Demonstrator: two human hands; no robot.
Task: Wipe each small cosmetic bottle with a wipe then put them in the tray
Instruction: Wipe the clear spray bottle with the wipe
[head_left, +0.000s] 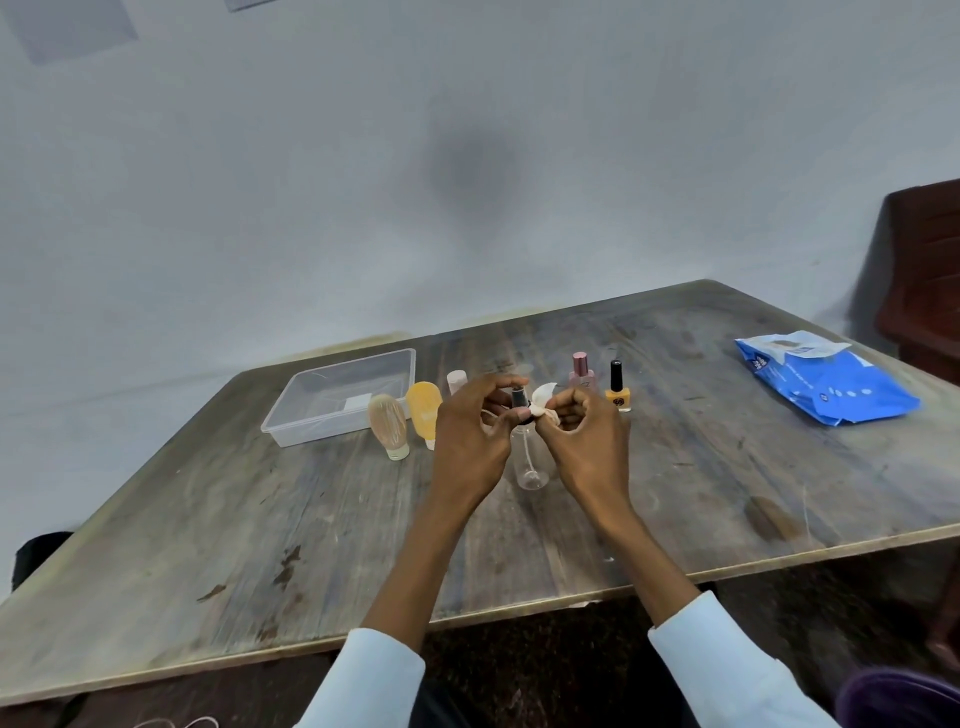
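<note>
My left hand (475, 431) grips the dark top of a clear spray bottle (530, 462), held upright above the table. Against the bottle's neck my right hand (576, 431) pinches a white wipe (545, 400). To the left lies a clear plastic tray (291, 410) holding only a small white label. Between tray and hands stand a beige tube (388, 423), a yellow tube (423, 410) and a small pale bottle (456, 382). Behind my right hand stand a pink-capped bottle (580, 370) and an orange nail polish (617, 392).
A blue pack of wipes (831, 384) lies at the table's far right. The worn wooden table (260, 545) has its front edge close to me. A dark wooden chair (924, 270) stands beyond the right corner, and a plain wall runs behind.
</note>
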